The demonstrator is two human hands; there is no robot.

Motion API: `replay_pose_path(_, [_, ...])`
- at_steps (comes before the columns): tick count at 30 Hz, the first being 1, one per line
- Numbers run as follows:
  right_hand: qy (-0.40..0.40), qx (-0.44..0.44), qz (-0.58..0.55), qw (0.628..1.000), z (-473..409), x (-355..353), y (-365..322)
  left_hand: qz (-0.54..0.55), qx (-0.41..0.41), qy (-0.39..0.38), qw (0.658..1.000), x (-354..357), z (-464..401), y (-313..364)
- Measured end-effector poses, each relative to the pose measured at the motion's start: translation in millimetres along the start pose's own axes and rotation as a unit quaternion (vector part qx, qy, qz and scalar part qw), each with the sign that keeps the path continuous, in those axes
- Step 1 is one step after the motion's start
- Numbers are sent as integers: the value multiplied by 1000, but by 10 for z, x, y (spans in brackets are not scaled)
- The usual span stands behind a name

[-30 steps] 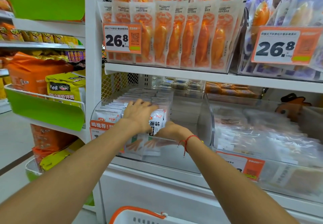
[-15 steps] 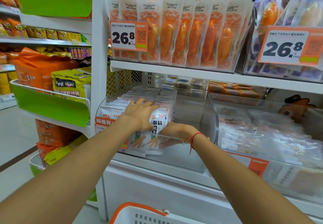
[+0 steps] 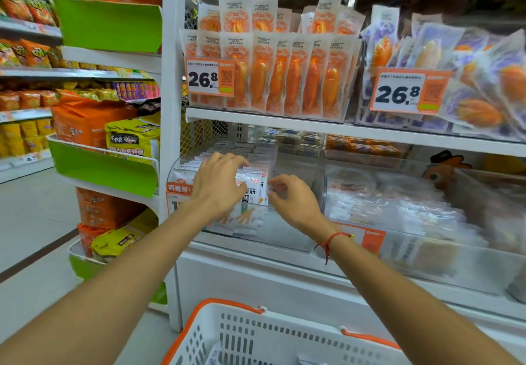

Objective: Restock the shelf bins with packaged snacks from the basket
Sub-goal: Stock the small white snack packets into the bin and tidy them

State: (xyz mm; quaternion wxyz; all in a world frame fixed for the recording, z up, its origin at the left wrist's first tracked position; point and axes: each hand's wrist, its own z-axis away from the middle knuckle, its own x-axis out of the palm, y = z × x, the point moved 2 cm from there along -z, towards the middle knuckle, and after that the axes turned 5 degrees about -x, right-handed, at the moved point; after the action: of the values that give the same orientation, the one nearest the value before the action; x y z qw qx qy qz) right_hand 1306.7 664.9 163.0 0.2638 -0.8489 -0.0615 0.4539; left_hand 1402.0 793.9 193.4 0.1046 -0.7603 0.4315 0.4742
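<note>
Both hands have lifted since the earlier frame. Right hand (image 3: 294,199) fingers now hover loosely curled, apart, holding nothing; left hand (image 3: 219,182) fingers rest spread on the front snack packets (image 3: 253,191) in the clear shelf bin (image 3: 284,233). Risk: unsupported packets may tip forward. More stock lies in the basket (image 3: 256,336), near, below.

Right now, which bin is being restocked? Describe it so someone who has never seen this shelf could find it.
Find the white upright post and the shelf of orange packets priced 26.8. The clear bin sits directly below them, hard against the post. Unlike the bin to its right, it holds upright white packets on its left side only, with the left hand and right hand over it.
</note>
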Motion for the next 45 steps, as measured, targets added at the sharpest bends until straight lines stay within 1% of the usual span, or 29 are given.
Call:
replay_pose_path(3, [47,-30,-16,998,368,-96,-6,92,-57,22,994,10,342,109])
replay_pose_path(5, [29,-15,-29,999,637,-79,56,147,-94,-12,985,137,592,148])
replay_pose_path(8, [-57,42,-63,995,1066,61,261,199,-133,-93,967,427,1026,166])
replay_pose_path(12, [-172,119,-101,973,1624,332,587,194,-169,-182,949,874,1606,115])
replay_pose_path(16, [-245,192,-116,943,2105,631,852,216,-199,-258,920,1341,2099,-7])
replay_pose_path(18, [-285,208,-108,929,2326,802,987,200,-207,-309,907,1587,2354,-102])
replay_pose_path(21, [-354,233,-93,901,2644,1096,1213,182,-224,-406,867,1947,2758,-265])
replay_pose_path(25, [-433,275,-60,856,3059,1541,1492,190,-259,-497,806,2288,3204,-438])
replay_pose_path(27, [-464,284,-29,838,3256,1765,1581,146,-243,-565,774,2408,3417,-481])
replay_pose_path(29, [-499,291,8,816,3451,1967,1620,95,-204,-616,755,2537,3624,-559])
replay_pose_path(31, [-499,313,44,807,3642,2114,1629,49,-162,-631,757,2633,3773,-634])
replay_pose_path(33, [-456,363,69,810,3774,2197,1640,36,-135,-619,773,2712,3804,-610])
replay_pose_path(35, [-419,404,78,809,3826,2241,1664,-18,-131,-557,820,2748,3724,-519])
replay_pose_path(36, [-408,414,71,810,3828,2256,1670,-60,-145,-522,838,2755,3672,-476])
replay_pose_path(37, [-391,424,59,815,3818,2274,1693,-91,-163,-500,846,2773,3647,-449])
replay_pose_path(38, [-369,433,48,821,3811,2283,1724,-109,-185,-503,837,2800,3661,-432])
replay_pose_path(40, [-344,451,33,823,3821,2290,1772,-97,-222,-515,822,2870,3773,-424])
replay_pose_path(43, [-374,451,15,810,3841,2270,1815,-58,-313,-505,802,2931,3902,-496])
replay_pose_path(45, [-398,452,-30,798,3803,2242,1867,6,-375,-513,772,2999,3909,-501])
